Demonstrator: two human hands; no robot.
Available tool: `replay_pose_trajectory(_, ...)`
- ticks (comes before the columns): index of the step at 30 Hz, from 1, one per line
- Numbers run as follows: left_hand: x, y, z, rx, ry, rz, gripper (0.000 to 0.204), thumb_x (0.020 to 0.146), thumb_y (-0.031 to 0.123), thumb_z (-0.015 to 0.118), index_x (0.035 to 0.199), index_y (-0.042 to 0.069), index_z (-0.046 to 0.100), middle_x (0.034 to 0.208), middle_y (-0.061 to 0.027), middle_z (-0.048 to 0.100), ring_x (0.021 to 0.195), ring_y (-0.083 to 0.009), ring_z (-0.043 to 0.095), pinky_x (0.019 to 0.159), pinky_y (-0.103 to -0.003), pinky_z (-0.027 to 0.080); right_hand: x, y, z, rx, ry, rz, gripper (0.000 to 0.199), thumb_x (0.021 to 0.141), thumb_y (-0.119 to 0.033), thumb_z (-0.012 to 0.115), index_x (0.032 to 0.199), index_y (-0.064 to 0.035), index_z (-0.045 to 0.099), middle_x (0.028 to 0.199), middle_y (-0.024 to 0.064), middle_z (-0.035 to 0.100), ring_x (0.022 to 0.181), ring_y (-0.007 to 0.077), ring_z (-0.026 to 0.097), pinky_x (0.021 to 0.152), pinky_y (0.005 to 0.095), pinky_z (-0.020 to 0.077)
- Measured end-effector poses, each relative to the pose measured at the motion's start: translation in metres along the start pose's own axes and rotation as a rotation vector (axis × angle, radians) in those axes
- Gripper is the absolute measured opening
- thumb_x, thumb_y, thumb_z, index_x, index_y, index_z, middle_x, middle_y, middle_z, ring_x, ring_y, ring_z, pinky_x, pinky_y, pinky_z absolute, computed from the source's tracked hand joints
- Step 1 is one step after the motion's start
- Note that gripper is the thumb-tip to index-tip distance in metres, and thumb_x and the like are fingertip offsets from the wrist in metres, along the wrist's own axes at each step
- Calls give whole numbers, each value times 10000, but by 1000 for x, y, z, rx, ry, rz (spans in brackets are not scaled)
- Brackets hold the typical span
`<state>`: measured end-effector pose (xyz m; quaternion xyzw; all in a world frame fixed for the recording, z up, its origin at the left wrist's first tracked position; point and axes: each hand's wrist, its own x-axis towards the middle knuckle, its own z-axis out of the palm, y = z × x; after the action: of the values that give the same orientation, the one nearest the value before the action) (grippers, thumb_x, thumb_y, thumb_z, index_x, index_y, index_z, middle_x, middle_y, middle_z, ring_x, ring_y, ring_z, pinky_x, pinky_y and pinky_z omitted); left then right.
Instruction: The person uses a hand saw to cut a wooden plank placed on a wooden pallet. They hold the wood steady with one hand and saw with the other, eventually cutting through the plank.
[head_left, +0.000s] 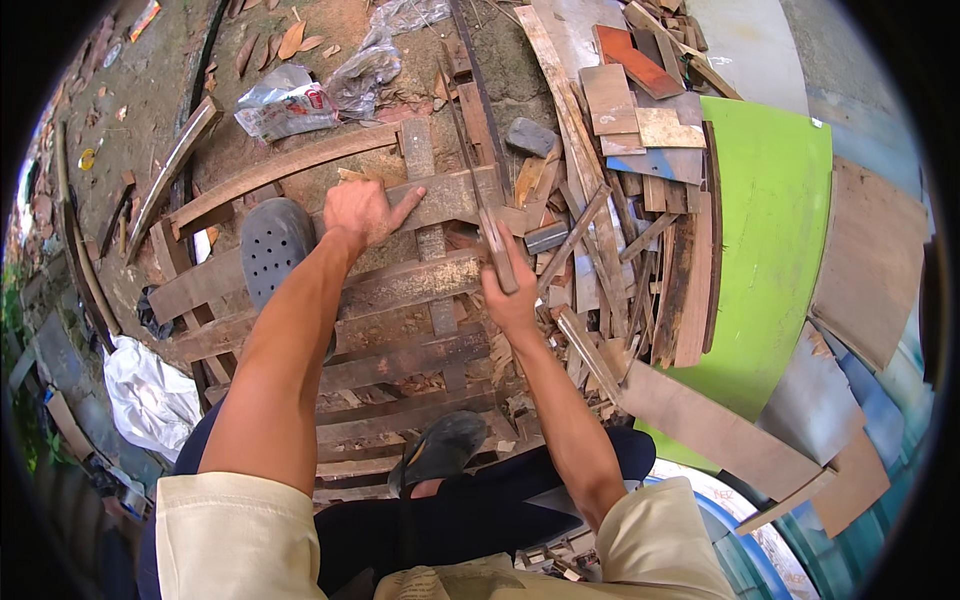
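A weathered wooden slat [455,200] crosses a slatted pallet-like frame [405,290] on the ground. My left hand [365,212] is closed over this slat, its thumb stretched along the top face. To the right, my right hand [512,285] grips the wooden handle of a handsaw [468,150]. The long, thin blade shows nearly edge-on, pointing away from me across the slat near its right end; its teeth cannot be made out. My left foot, in a grey clog [277,245], is on the frame beside my left hand.
Scrap wood [600,260] is heaped right of the frame, next to a bright green panel [765,250] and loose brown boards [870,260]. Crumpled plastic [290,105] lies beyond the frame, a white sack [150,395] at left. My other clog [440,450] is nearer me.
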<state>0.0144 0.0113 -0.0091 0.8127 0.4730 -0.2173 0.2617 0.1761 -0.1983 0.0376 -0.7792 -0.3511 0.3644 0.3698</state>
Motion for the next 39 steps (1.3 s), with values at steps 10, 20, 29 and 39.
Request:
replay_pose_trajectory(10,-4,-11,-4,-8,22,-74,949,914,836,353,888,-4,793,773,-225,735,780,-342,745,739,-456,578,-173,-61,-66,-145,-37,148,664,845,14,597,1503,-29,517,994,182,758,806,166,743,737,290,564)
replay_pose_trajectory(20,-8,-2,-1,-9,33,-33,935,918,822,368,836,-7,792,795,-220,741,785,-351,745,751,-448,581,-9,-24,4,-37,23,-26,676,885,-16,568,1549,-88,465,1300,201,682,1078,230,684,931,306,507)
replay_pose_trajectory(29,-7,-3,-8,-12,-23,-47,939,919,816,382,957,-34,779,829,-244,740,839,-379,744,794,-461,576,-161,-91,-72,-133,-41,76,704,805,40,596,1501,-34,521,1240,224,722,1088,249,741,934,327,546)
replay_pose_trajectory(39,-5,-14,-3,-29,4,-103,880,920,798,420,952,-12,763,850,-269,732,867,-421,733,800,-489,566,-129,-74,-52,-19,-52,190,689,840,14,587,1519,-69,503,1228,243,714,1048,269,748,911,323,546)
